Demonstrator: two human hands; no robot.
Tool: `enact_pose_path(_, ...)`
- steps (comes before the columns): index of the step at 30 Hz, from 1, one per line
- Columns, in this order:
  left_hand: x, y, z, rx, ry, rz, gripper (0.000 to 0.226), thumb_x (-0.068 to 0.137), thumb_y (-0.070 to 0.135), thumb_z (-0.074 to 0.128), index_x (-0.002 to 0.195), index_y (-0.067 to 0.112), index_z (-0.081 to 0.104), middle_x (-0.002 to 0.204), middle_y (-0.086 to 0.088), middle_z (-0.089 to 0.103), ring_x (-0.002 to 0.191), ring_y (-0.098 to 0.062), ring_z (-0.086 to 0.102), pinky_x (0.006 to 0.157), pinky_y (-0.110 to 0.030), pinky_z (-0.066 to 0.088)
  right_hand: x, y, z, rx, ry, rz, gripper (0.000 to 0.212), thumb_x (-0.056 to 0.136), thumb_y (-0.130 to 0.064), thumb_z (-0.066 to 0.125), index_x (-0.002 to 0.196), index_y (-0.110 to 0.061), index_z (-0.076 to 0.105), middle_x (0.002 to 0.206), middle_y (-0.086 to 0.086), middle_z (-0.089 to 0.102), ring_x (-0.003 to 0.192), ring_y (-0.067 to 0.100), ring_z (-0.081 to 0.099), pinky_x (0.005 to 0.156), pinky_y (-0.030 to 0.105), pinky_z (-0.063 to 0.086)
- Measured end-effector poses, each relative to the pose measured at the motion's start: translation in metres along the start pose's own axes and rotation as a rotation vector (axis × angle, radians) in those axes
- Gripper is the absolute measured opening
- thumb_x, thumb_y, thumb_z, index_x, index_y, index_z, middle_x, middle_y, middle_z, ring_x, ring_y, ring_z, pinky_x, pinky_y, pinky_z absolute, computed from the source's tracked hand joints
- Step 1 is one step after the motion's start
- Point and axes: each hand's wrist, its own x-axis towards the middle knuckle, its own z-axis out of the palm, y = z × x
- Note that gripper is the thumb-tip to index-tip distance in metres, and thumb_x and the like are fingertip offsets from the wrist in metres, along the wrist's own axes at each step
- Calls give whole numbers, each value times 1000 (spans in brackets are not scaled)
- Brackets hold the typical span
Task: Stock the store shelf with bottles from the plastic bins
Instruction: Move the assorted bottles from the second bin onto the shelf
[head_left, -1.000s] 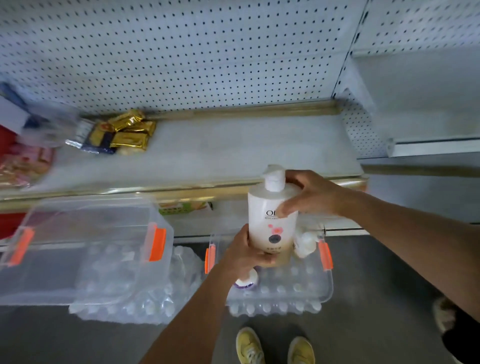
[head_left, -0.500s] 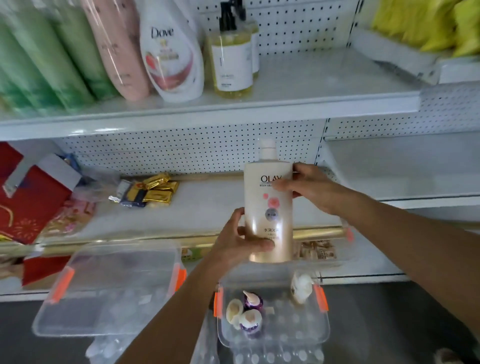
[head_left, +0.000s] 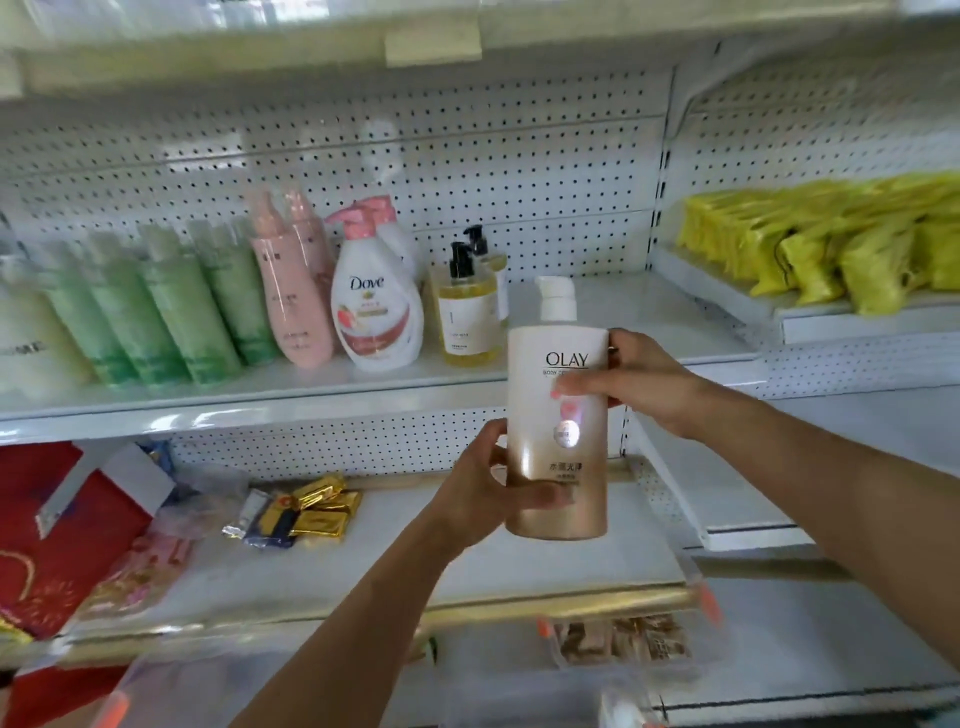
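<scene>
A tall cream-and-gold Olay pump bottle (head_left: 558, 457) is held upright in front of the shelves, its pump level with the middle shelf (head_left: 649, 322). My left hand (head_left: 483, 493) grips its lower left side, thumb across the front. My right hand (head_left: 639, 384) grips its upper right side, fingers over the label. On that shelf stand yellow pump bottles (head_left: 465, 317), a white Dove bottle (head_left: 376, 312), pink bottles (head_left: 293, 291) and several green bottles (head_left: 166, 312). The shelf is bare to the right of the yellow bottles. A clear bin with orange latches (head_left: 709, 605) shows blurred at the bottom.
The lower shelf (head_left: 467, 571) carries gold foil packets (head_left: 317, 509), red packaging (head_left: 52, 530) and plastic-wrapped goods at the left. Yellow packets (head_left: 841, 249) fill the neighbouring shelf at right. A higher shelf edge with a blank label (head_left: 434, 39) runs across the top.
Both hands have raised the Olay bottle from over the bin up to the middle shelf's level. The view has tilted upward, so the bins have dropped almost out of sight.
</scene>
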Motion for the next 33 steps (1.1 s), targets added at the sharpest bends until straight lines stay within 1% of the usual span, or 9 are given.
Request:
enact_pose_path(3,19,23,-1,22,17,63,77,48,40,92,114,42,53,104,0,67,95,-15,66,80,-41,59,13,-20,-17,-27,38,-42,69,55,-25,90,114,-9,59,104,6,73,94,22,71,82,39,58)
enact_pose_path(8,57,60,1,-33,61,136,83,53,33,92,125,35,49,109,-7,64,92,-24,66,60,-37,58,41,-55,-48,-85,102,-154,69,52,-27,91,110,-9,58,104,8,71,95,24,70,84,45,58)
enact_pose_path(12,94,77,8,-31,97,176,83,60,23,90,129,30,44,112,-6,64,100,-20,65,74,-40,61,64,-69,-71,-129,153,-225,69,48,-32,92,105,-19,55,101,1,69,92,14,69,70,28,57)
enact_pose_path(17,138,78,13,-43,131,221,81,67,10,86,132,28,41,116,-4,63,104,-18,63,83,-39,58,93,-67,-87,-129,168,-283,67,56,-20,92,109,-22,51,99,-7,66,83,-2,64,56,9,47)
enact_pose_path(20,161,73,15,-39,157,233,78,69,-1,81,129,25,40,108,2,65,93,0,65,73,-17,55,111,-60,-90,-162,158,-296,72,58,-21,92,115,-20,49,101,-7,65,87,-1,62,57,10,47)
enact_pose_path(22,174,68,15,-25,166,224,78,71,-5,79,131,22,39,106,5,64,87,10,64,68,-10,51,124,-55,-92,-206,140,-300,72,60,-25,91,117,-21,47,103,-8,64,90,1,62,62,14,48)
enact_pose_path(25,190,66,15,-6,191,196,78,73,-6,77,135,17,36,108,4,63,88,6,64,68,-10,50,146,-50,-94,-243,115,-310,73,61,-28,90,118,-21,45,106,-6,62,95,6,62,75,26,53)
enact_pose_path(29,208,69,18,147,275,182,76,79,5,74,141,17,31,112,8,57,107,-11,54,84,-19,44,174,-49,-98,-292,91,-317,73,61,-33,89,116,-23,42,102,-12,59,90,-1,58,63,18,45)
enact_pose_path(33,226,72,20,199,296,138,74,85,4,67,143,16,23,118,5,51,107,-10,46,89,-24,36,198,-48,-101,-299,75,-312,73,62,-30,89,116,-20,42,103,-9,59,93,2,58,65,20,47)
